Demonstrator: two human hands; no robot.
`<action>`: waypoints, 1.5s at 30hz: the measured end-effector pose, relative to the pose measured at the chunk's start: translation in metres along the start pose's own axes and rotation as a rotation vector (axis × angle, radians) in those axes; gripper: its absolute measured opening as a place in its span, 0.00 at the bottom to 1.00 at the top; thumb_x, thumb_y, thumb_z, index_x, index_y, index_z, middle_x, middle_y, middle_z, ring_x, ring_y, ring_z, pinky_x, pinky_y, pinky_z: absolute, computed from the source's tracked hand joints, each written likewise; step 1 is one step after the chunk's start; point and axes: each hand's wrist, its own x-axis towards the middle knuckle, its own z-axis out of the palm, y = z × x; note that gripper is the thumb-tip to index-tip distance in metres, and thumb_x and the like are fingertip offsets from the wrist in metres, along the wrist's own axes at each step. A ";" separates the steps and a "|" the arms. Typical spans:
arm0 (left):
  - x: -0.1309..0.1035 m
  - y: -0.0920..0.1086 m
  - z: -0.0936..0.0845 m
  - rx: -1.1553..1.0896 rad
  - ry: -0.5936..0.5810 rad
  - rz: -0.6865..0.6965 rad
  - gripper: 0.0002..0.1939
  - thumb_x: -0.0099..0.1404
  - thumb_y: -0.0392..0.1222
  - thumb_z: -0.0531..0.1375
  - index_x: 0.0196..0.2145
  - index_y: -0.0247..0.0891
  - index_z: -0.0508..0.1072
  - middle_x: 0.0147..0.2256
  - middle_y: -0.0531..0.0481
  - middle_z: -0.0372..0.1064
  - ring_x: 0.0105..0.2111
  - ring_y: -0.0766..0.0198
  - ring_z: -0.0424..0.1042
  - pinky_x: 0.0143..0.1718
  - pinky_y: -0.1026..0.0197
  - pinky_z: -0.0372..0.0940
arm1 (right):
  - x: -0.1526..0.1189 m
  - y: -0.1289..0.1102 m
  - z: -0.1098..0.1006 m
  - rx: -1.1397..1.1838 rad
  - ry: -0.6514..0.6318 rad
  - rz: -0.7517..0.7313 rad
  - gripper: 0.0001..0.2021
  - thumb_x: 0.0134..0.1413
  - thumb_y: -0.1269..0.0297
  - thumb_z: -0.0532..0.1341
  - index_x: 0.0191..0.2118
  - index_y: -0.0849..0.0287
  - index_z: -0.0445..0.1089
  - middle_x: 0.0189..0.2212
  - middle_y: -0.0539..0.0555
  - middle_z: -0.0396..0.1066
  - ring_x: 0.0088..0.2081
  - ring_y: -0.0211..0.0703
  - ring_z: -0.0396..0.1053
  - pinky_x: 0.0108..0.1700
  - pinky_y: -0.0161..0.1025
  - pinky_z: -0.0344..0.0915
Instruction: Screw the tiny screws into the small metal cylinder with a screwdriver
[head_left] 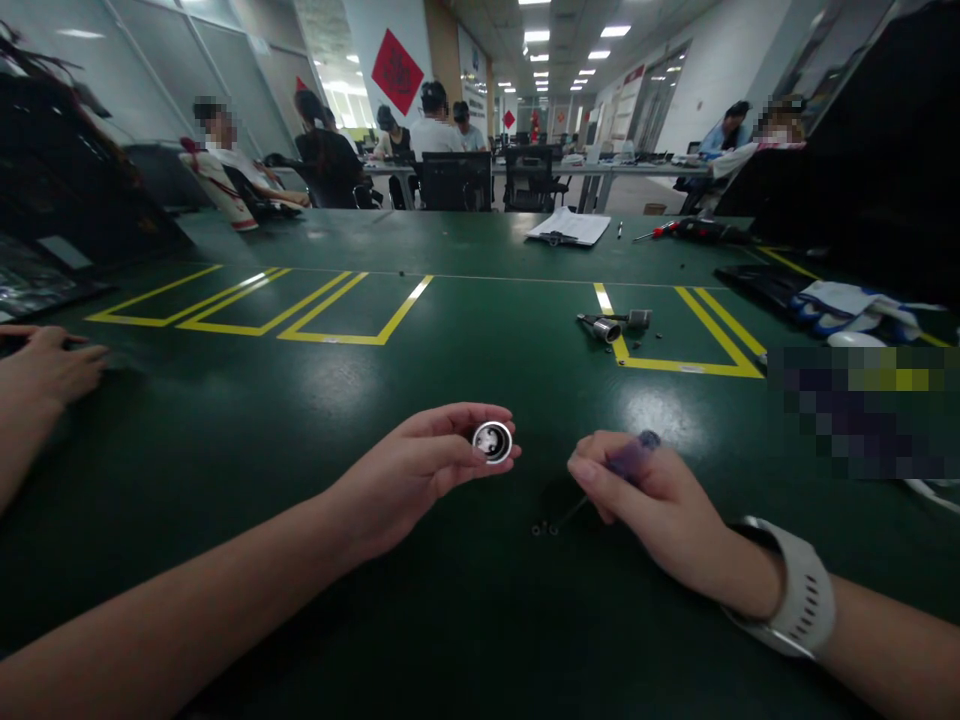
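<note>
Between the thumb and fingers of my left hand [427,458] is a round metal cylinder [493,442], its open end facing the camera with white and dark parts inside. My right hand [645,490] is closed around a screwdriver with a translucent purple handle [631,456]. Its thin shaft slants down to the left, the tip near several small dark parts [544,529] lying on the green table [465,620]. Farther back, metal cylindrical parts [606,328] lie at a yellow tape outline, with small dark pieces beside them.
Yellow tape outlines [330,340] mark the table. A clipboard with paper [571,227], a pen and a red-and-black tool [697,231] lie at the back. Another person's hand [56,370] is at the left edge. A blue-and-white cloth [855,305] lies right. People sit beyond.
</note>
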 end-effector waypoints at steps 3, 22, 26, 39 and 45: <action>-0.002 -0.002 0.003 0.016 0.017 -0.009 0.17 0.53 0.30 0.58 0.41 0.37 0.72 0.42 0.47 0.73 0.43 0.57 0.73 0.51 0.52 0.65 | -0.009 -0.008 0.004 -0.205 -0.019 -0.298 0.10 0.56 0.67 0.55 0.24 0.55 0.62 0.20 0.49 0.61 0.26 0.40 0.61 0.35 0.43 0.60; -0.006 -0.013 0.009 0.201 0.041 0.003 0.17 0.54 0.33 0.61 0.43 0.39 0.72 0.42 0.49 0.72 0.44 0.59 0.70 0.47 0.56 0.61 | -0.013 0.002 0.011 -0.027 0.159 -0.281 0.12 0.59 0.67 0.53 0.24 0.59 0.61 0.20 0.46 0.57 0.25 0.35 0.58 0.33 0.40 0.58; -0.006 -0.013 0.009 0.205 0.046 -0.006 0.17 0.54 0.32 0.61 0.43 0.39 0.72 0.42 0.49 0.72 0.43 0.60 0.70 0.46 0.57 0.61 | -0.010 0.007 0.013 0.109 0.108 -0.048 0.13 0.60 0.60 0.54 0.25 0.58 0.62 0.20 0.46 0.58 0.23 0.34 0.57 0.26 0.35 0.55; -0.005 -0.012 0.010 0.205 0.054 -0.005 0.17 0.53 0.33 0.61 0.42 0.39 0.72 0.41 0.49 0.72 0.43 0.60 0.70 0.47 0.57 0.61 | -0.010 -0.006 0.013 -0.165 0.040 -0.124 0.14 0.60 0.62 0.53 0.24 0.59 0.61 0.20 0.48 0.60 0.25 0.35 0.59 0.28 0.36 0.56; -0.006 -0.015 0.010 0.180 0.053 0.007 0.17 0.53 0.33 0.62 0.42 0.39 0.73 0.41 0.49 0.73 0.43 0.60 0.70 0.48 0.56 0.61 | -0.017 -0.008 0.016 -0.368 -0.034 -0.342 0.09 0.59 0.69 0.53 0.26 0.60 0.60 0.23 0.49 0.60 0.27 0.37 0.58 0.31 0.39 0.55</action>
